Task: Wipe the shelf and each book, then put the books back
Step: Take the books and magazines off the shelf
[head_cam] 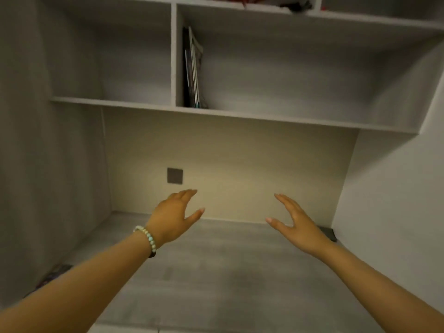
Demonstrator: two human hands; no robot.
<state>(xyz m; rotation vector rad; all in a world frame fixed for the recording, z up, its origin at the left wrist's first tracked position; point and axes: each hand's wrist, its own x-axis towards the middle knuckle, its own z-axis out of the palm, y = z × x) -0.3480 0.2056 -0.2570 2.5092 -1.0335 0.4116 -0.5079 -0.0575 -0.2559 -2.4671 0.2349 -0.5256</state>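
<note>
A grey shelf unit (240, 115) hangs above a grey desk surface (228, 272). A few thin books (193, 75) stand upright in its right compartment, leaning against the divider. My left hand (174, 218), with a bead bracelet on the wrist, and my right hand (296, 221) are both raised over the desk, below the shelf, with fingers straight and palms facing each other. Neither hand holds or touches anything.
A dark square wall plate (175, 175) sits on the back wall. A dark flat object (328, 233) lies at the desk's back right corner. A dark patterned object (54, 276) lies at the desk's left edge. The upper shelf holds red and dark items (249, 0).
</note>
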